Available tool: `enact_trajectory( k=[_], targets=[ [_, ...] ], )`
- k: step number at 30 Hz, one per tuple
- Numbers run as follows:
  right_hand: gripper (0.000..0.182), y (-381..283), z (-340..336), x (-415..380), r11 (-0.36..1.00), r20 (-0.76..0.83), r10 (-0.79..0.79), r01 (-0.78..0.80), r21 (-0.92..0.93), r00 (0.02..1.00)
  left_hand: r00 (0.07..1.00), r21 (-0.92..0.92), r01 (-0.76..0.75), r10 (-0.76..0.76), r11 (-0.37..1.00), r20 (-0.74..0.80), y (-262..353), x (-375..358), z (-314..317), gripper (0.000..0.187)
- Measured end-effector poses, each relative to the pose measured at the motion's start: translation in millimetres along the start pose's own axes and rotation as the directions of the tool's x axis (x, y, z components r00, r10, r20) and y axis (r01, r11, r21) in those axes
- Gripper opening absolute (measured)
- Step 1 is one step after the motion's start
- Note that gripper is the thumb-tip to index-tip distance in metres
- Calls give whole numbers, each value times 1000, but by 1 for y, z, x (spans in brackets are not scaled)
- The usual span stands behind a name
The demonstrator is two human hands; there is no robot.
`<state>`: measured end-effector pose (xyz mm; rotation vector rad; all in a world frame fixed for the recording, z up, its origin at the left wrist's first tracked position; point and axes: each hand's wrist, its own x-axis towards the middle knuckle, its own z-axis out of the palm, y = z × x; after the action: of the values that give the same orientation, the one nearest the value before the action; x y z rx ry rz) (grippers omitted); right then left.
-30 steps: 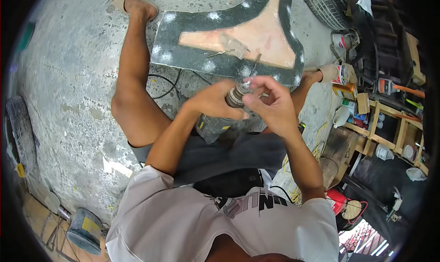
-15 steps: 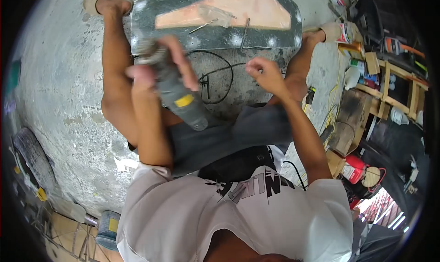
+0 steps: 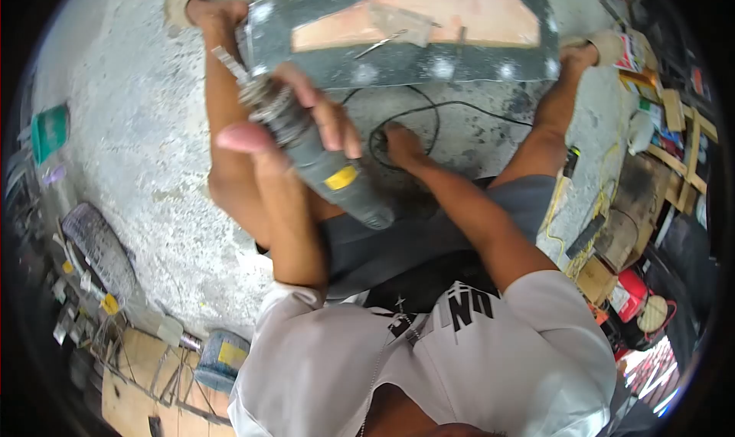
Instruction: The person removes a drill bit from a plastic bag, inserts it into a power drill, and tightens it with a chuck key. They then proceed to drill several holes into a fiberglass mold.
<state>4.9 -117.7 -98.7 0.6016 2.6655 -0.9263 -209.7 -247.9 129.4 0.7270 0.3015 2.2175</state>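
My left hand is wrapped around the front of a dark grey power drill with a yellow label. The tool lies at a slant above my lap, its nose toward the upper left. A thin pale bit sticks out of that end, blurred. My right hand is low between my knees, inside the loop of a black cord. Its fingers are curled at a small dark object that I cannot make out.
Beyond the cord lies a dark grey panel with a pale inset. A clear plastic bag and thin metal bits rest on it. Wooden frames and clutter line the right side. A blue-grey bucket stands lower left.
My right hand has gone down from beside my right knee to the cord loop on the floor. The drill stays in my left hand. The whole view has shifted.
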Motion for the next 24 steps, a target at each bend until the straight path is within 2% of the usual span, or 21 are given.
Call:
enact_trajectory(
  k=[1,3,4,5,6,8,10,12,14,17,18,21,23,24],
  targets=[
    [25,2,3,0,996,-9,-89,89,14,996,998,-7,18,-19,1000,-63,-4,-3,3,87],
    [20,-10,-27,1,987,63,-44,34,156,997,996,-3,87,-87,996,-33,-6,0,-5,90],
    [18,-20,-52,-4,976,105,-11,-12,218,994,991,24,110,-108,994,-74,-7,1,-4,90],
    [16,-28,-76,-11,962,83,56,-76,261,995,985,43,135,-130,990,-116,-8,2,1,91],
    [14,-36,-104,-16,944,57,126,-137,301,990,955,138,179,-138,974,-263,-9,4,11,94],
    [10,-67,-177,-32,812,158,189,-245,530,969,955,168,226,-184,959,-234,-11,6,12,95],
    [10,-114,-256,-50,625,230,252,-339,703,940,944,196,276,-228,941,-238,-15,6,19,94],
    [8,-147,-300,-61,371,194,222,-267,889,956,935,212,330,-288,920,-205,-21,7,23,93],
    [10,-183,-327,-69,379,153,210,-225,897,966,932,236,360,-333,903,-146,-27,9,24,89],
    [14,-205,-313,-70,401,25,173,-94,911,985,910,319,405,-345,857,-230,-37,8,37,85],
    [16,-208,-305,-70,411,-29,155,-38,911,988,912,419,408,-342,811,-227,-40,5,35,81],
    [16,-203,-281,-68,483,-150,146,61,874,978,957,613,286,-255,736,-141,-50,8,37,78],
    [15,-201,-272,-68,548,-232,189,94,831,954,949,682,315,-237,659,-209,-50,9,45,79],
    [15,-201,-268,-67,563,-269,207,111,819,941,945,748,326,-218,578,-243,-50,11,50,84]
  ],
)
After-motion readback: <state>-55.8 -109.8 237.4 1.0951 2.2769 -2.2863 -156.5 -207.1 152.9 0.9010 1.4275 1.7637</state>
